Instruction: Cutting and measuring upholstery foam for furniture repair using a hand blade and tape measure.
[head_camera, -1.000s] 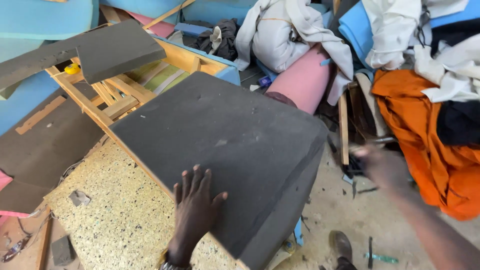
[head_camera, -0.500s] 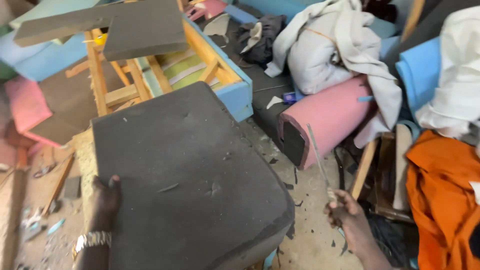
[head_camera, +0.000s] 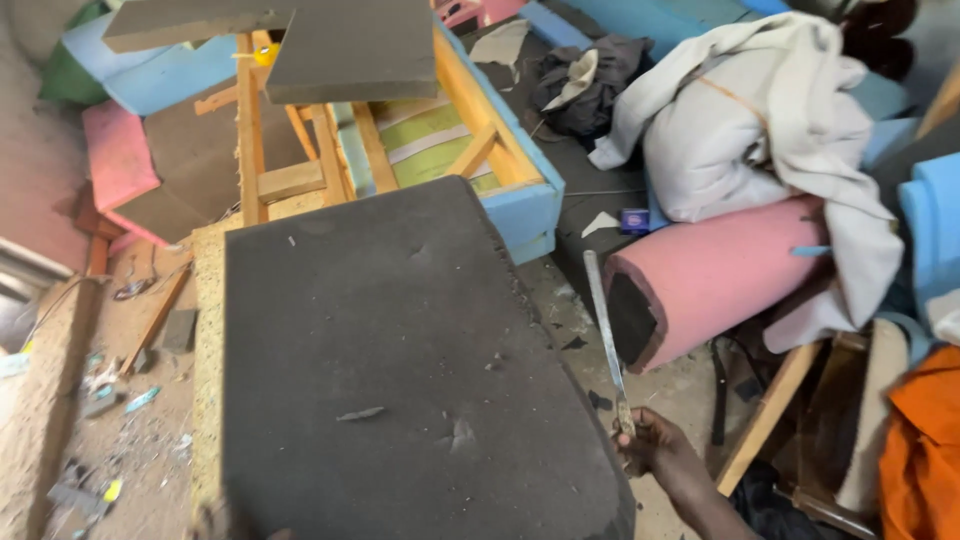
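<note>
Centrally, a dark grey foam slab (head_camera: 400, 370) is seen lying across the floor, its far end near a wooden frame (head_camera: 330, 150) edged with blue foam (head_camera: 525, 205). At its right edge, a long thin blade (head_camera: 603, 325) is gripped by the right hand (head_camera: 655, 450), fingers curled tight around the handle, the blade pointing up and away. Only a blurred trace of the left hand (head_camera: 215, 520) is caught at the slab's near left corner; its fingers cannot be told. A pink roll (head_camera: 720, 275) lies just right of the blade.

Blade (head_camera: 603, 330) right of foam slab (head_camera: 400, 370)
</note>
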